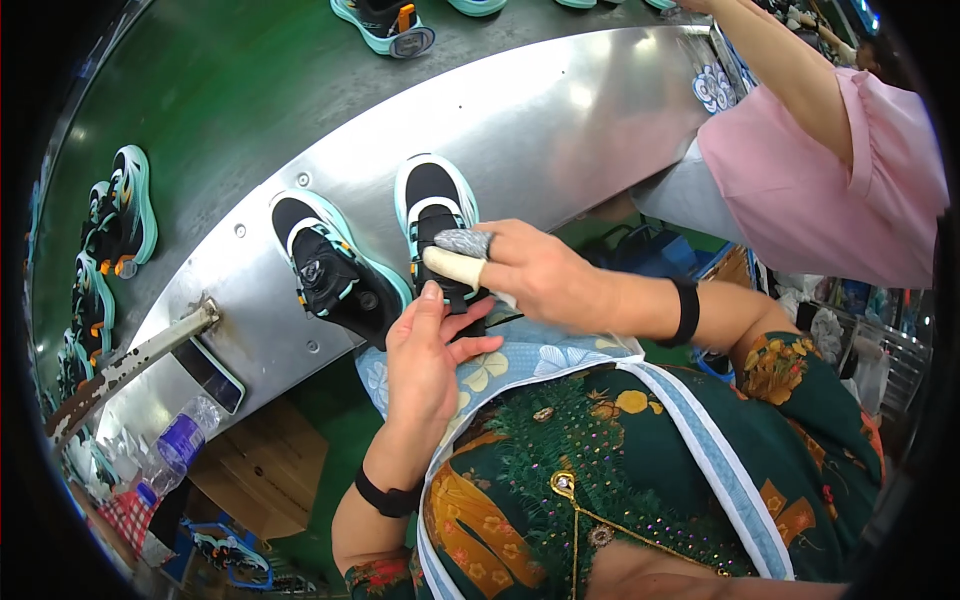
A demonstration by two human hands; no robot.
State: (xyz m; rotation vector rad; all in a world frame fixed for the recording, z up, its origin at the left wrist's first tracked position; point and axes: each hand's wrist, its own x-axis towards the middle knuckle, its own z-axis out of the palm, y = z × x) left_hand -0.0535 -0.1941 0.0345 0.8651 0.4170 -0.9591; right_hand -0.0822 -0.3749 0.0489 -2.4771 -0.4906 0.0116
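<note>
A black sneaker with a white and mint-green sole [430, 183] lies on the metal ledge, toe pointing away from me. At its heel end, my left hand [425, 350] has thumb and fingers closed on the shoe. My right hand [540, 275] reaches across from the right, its bent fingers pressed on the shoe's upper near the ankle opening. Two of its fingers wear covers, one grey and one cream. What lies under those fingertips is hidden. Just left is the matching sneaker [335, 262], toe also away, touched by neither hand.
Beyond the curved metal ledge [580, 110] runs a green belt [230, 90] carrying more sneakers [130, 205]. A worn metal bar [140, 365], a phone [210, 375] and a plastic bottle [183, 440] are at left. At right stands a person in a pink top [820, 180].
</note>
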